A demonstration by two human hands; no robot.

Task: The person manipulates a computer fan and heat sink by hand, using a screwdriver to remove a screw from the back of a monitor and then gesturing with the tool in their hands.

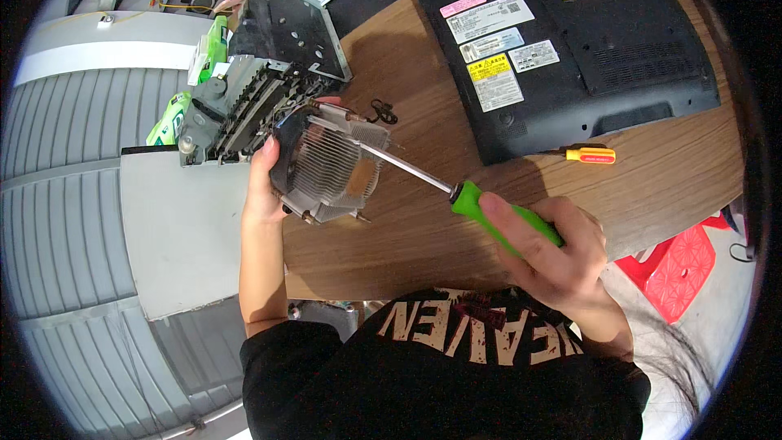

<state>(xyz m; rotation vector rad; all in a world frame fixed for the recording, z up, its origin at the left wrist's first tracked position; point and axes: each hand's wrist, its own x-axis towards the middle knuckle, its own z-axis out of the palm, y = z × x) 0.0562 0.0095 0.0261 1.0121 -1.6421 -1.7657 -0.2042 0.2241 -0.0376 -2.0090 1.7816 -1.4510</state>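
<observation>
My left hand (265,175) is closed around the dark side of a CPU cooler (338,167), holding it tilted above the table with its metal fins and copper-coloured base facing right. A fist-like grip of my right hand (554,248) wraps the green handle of a screwdriver (497,220). Its steel shaft runs up and left to the cooler's upper right edge, where the tip meets or passes behind the fins; exact contact cannot be made out. A dark cable loop (383,112) shows just past the cooler.
A black laptop-like device (570,73) with several labels lies far right on the wooden table (407,244). A small yellow-and-red screwdriver (590,156) lies at its near edge. Left stand a metal computer chassis part (289,33) and green-white packages (212,49). A red stool (680,273) stands right.
</observation>
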